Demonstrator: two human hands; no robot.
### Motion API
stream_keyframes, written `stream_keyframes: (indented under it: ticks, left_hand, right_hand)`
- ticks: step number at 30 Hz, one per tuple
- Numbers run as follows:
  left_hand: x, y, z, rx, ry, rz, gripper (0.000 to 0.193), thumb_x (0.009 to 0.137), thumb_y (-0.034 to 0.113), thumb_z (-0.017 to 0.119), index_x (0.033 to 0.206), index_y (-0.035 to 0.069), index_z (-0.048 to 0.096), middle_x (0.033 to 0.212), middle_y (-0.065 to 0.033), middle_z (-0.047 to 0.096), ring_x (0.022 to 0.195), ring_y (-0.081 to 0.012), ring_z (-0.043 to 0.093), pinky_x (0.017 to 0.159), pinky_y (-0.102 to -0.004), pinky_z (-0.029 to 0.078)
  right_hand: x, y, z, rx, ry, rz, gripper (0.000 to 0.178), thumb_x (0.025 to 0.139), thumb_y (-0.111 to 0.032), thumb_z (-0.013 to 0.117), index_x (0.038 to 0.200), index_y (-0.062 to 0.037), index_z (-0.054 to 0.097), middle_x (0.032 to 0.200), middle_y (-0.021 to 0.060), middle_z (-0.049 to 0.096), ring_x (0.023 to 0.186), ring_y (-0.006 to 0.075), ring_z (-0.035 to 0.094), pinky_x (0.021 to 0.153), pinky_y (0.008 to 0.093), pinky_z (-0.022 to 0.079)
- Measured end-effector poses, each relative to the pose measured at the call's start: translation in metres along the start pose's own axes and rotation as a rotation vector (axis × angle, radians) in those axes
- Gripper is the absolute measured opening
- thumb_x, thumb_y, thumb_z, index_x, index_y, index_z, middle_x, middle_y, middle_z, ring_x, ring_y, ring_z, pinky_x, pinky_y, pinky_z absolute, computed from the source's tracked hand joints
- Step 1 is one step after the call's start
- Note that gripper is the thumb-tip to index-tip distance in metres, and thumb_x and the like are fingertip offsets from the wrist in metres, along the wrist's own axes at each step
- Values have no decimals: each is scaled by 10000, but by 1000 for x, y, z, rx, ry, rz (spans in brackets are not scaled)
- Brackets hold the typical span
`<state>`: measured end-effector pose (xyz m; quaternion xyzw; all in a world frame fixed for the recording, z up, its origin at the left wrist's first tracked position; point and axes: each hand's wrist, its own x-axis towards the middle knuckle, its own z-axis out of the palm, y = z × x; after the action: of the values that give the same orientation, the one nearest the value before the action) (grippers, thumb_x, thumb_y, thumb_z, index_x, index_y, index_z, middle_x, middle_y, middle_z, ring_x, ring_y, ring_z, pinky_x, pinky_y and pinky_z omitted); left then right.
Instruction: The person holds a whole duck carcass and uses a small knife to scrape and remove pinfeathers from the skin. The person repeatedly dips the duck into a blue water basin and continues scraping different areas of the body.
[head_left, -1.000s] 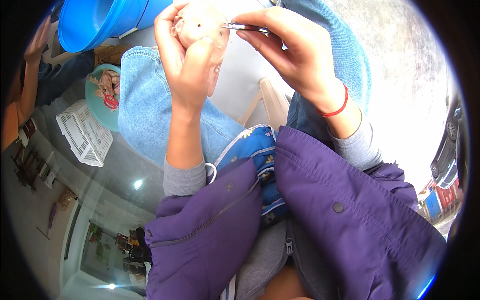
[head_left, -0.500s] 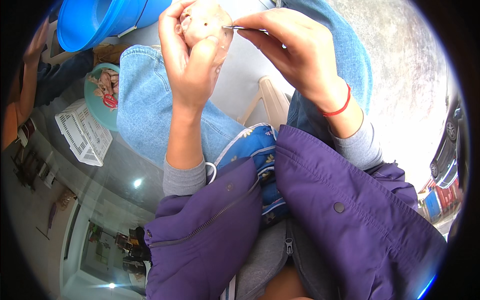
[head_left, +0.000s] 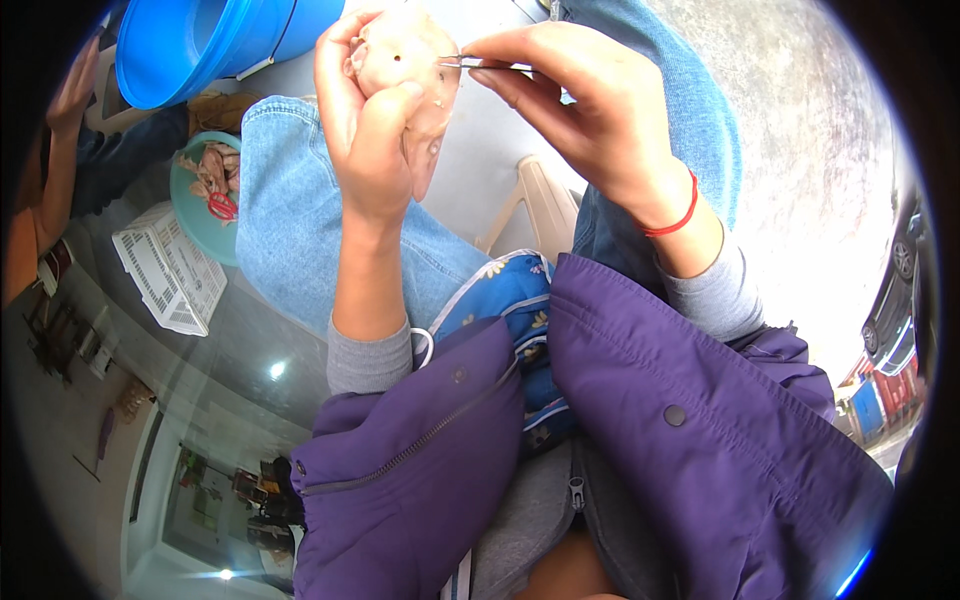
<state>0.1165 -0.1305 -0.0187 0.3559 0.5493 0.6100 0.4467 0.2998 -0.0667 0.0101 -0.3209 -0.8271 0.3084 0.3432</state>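
My left hand (head_left: 372, 160) is wrapped round a pale, pinkish piece of plucked poultry (head_left: 425, 90), its thumb pressed on the skin. A small dark hole and a few dark specks mark the surface, and a narrow end hangs down below my thumb. From the right, my right hand (head_left: 605, 115) pinches thin metal tweezers (head_left: 505, 65) between thumb and fingers. Their prongs look slightly apart, with the tips at the right side of the poultry skin. Both hands are up near the top of the head view, above my lap.
A blue bucket (head_left: 185, 45) stands at upper left. Below it are a green basin (head_left: 190, 215) with similar pale pieces and red-handled scissors (head_left: 222, 206), and a white plastic crate (head_left: 165, 265). Another person's hand (head_left: 75, 95) shows at far left. A beige stool (head_left: 545, 205) sits between my knees.
The poultry has turned a little in my left hand, so its narrow end now shows below the thumb. The tweezers' prongs look further apart than before.
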Motion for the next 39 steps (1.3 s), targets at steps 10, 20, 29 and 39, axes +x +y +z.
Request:
stream_keyframes:
  ticks: [10, 20, 29, 39]
  left_hand:
    - [0, -2, 1, 9, -21, 12, 690, 776, 231, 573, 1386, -60, 434, 1217, -198, 592, 1093, -248, 665, 940, -343, 579]
    - [-1, -2, 2, -7, -14, 9, 683, 786, 224, 568, 1392, -58, 428, 1209, -190, 590, 1111, -238, 654, 944, -330, 570]
    - [0, -1, 1, -2, -10, 21, 676, 791, 225, 567, 1390, -56, 427, 1205, -186, 589, 1109, -232, 651, 944, -325, 565]
    - [-1, -3, 2, -24, -4, 21, 654, 798, 212, 570, 1381, -50, 433, 1216, -185, 585, 1109, -233, 649, 955, -330, 559]
  right_hand:
    - [-1, 0, 3, -42, 48, -50, 261, 852, -44, 802, 1105, -82, 746, 883, 71, 724, 732, 209, 689, 643, 288, 542]
    - [0, -1, -3, -42, 56, -11, 209, 860, -43, 794, 1062, -70, 752, 883, 88, 728, 766, 222, 704, 673, 288, 543]
    - [1, -4, -2, 22, 23, 18, 243, 855, -52, 812, 1089, -86, 756, 860, 46, 709, 655, 126, 628, 580, 244, 498]
    - [1, -3, 1, -37, 15, -11, 234, 855, -52, 804, 1079, -87, 746, 844, 41, 705, 670, 155, 640, 593, 260, 501]
